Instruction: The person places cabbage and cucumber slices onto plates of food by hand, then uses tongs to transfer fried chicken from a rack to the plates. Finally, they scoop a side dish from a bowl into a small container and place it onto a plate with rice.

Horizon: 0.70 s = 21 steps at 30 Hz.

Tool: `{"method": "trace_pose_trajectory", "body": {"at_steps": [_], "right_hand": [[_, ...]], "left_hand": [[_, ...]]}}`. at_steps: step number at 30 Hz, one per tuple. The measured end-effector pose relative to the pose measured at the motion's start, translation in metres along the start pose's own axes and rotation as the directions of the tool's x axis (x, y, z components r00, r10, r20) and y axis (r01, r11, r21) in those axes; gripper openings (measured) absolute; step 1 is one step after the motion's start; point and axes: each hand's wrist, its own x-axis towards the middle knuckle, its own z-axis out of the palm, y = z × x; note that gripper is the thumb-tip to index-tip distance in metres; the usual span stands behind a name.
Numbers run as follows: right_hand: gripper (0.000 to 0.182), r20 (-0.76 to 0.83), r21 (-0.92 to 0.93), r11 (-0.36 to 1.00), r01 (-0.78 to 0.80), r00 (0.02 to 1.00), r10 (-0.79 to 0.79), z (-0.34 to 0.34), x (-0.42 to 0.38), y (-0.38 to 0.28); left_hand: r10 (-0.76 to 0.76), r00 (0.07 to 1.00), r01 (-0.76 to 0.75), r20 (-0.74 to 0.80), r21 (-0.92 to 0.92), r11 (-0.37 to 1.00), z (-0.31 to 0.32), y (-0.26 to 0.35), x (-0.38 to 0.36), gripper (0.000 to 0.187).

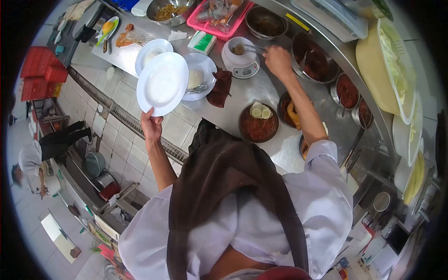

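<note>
My left hand [150, 125] holds an empty white plate [163, 84] by its rim, out over the counter's edge and the tiled floor. Farther in, my right hand [276, 60] grips a metal spoon [254, 47] that dips into a small white bowl [239, 49] on a white kitchen scale [242, 69]. Just behind the held plate, a plate with rice and a fork [199, 77] rests on the steel counter [261, 91], and a further white plate [151, 53] lies left of it.
A brown bowl of red sauce with cucumber slices [258, 123] sits near my apron. Metal pots of red sauce [315, 60] line the right side, beside a yellow tub [373, 70]. There is a dark cloth [219, 86], a pink tray [219, 16], and another person [46, 149] bending at far left.
</note>
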Motion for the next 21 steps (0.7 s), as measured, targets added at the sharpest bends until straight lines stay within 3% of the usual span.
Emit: {"method": "trace_pose_trajectory", "body": {"at_steps": [2,3,8,13,21], "right_hand": [[0.016,0.076,-0.096,0.994,0.054,0.996,-0.046,0.001,0.002,-0.003],[0.015,0.022,-0.065,0.996,0.063,0.998,-0.062,-0.011,0.004,-0.013],[0.015,0.067,-0.13,0.989,0.074,0.996,-0.065,-0.041,0.02,-0.025],[0.014,-0.087,-0.127,0.984,0.126,0.987,-0.137,-0.053,0.03,-0.028],[0.016,-0.025,-0.18,0.967,0.18,0.982,-0.187,-0.009,0.033,-0.019]], "left_hand": [[-0.008,1.0,0.008,0.017,0.021,1.0,0.002,0.001,0.0,0.025],[-0.01,1.0,0.008,0.03,0.037,0.999,0.003,0.002,0.0,0.025],[-0.024,0.999,0.022,0.047,0.03,0.999,0.005,0.002,0.002,0.026],[-0.009,0.999,0.008,0.034,0.042,0.999,0.005,0.003,0.0,0.026],[0.01,1.0,-0.009,-0.028,0.046,0.999,0.007,0.005,-0.006,0.023]]}}
